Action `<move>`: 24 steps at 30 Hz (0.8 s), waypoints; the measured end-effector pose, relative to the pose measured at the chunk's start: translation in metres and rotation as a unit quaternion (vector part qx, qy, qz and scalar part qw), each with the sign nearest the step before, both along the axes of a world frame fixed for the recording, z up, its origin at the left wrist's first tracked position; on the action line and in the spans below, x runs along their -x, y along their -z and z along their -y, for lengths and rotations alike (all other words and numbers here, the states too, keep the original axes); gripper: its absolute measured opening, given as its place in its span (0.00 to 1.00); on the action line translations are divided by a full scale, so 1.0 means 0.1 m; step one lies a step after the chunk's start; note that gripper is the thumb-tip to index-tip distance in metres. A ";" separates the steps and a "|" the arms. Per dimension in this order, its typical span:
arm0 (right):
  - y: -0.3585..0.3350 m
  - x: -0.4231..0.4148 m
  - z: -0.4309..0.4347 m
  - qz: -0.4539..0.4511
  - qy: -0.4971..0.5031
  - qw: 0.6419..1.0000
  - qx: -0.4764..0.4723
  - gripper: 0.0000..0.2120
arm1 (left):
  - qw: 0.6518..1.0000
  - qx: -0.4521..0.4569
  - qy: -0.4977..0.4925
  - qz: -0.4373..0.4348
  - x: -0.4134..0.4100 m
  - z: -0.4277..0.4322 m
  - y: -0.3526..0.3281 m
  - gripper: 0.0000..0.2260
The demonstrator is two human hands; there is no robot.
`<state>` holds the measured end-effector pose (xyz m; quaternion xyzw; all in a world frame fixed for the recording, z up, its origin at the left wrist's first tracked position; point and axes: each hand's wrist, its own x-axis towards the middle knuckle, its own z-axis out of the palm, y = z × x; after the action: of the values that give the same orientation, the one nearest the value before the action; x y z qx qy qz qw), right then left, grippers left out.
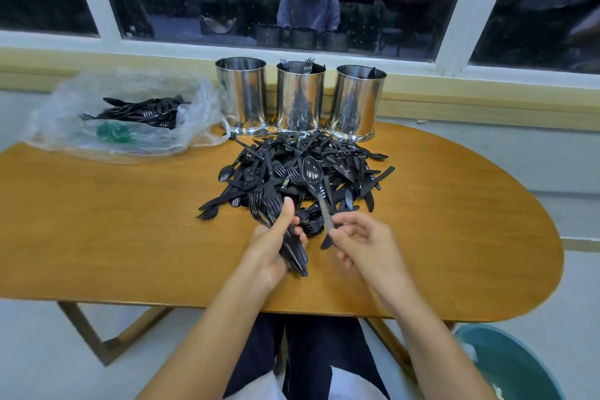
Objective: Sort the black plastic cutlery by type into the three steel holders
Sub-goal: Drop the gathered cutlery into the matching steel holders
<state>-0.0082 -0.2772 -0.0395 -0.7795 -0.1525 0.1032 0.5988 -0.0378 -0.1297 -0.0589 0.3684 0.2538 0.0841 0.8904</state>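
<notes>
- Head view: L hand (272,250) grips a bundle of forks (269,204), tines away from wrist.
- R hand (363,243) pinches a spoon (312,172) by its handle, bowl beyond the fingertips.
- Just beyond both hands: cutlery pile (324,153) on table (454,221).
- Behind pile: three steel holders (300,97) in a row; forks show in mid one.
- Far L of L hand: plastic bag (130,140) w/ more cutlery.

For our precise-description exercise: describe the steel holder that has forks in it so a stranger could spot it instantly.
Find the oval wooden table and the black cutlery pile at its centre. Behind the pile, take the middle holder of the three steel ones in a row. Only it has fork tines poking above its rim.
</notes>
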 end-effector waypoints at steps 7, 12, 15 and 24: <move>0.10 0.12 -0.34 0.014 -0.056 0.998 -0.019 0.03 | 0.999 -0.039 0.021 -0.005 -0.02 -0.08 -0.06 0.29; 0.18 0.10 -0.38 0.079 -0.094 0.992 0.039 0.10 | 0.995 0.080 0.029 0.053 -0.05 -0.17 0.03 0.07; 0.09 -0.03 -0.33 0.103 -0.051 0.993 0.025 0.05 | 0.991 0.097 0.048 0.081 -0.04 -0.20 0.08 0.10; -0.27 -0.48 -0.61 -0.113 -0.203 0.970 0.077 0.19 | 0.959 0.032 0.256 0.114 0.14 -0.19 0.01 0.07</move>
<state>0.0400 -0.2160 -0.0125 -0.7596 -0.2300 0.3214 0.5165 -0.0514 -0.1106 -0.0600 0.3805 0.0503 -0.1129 0.9165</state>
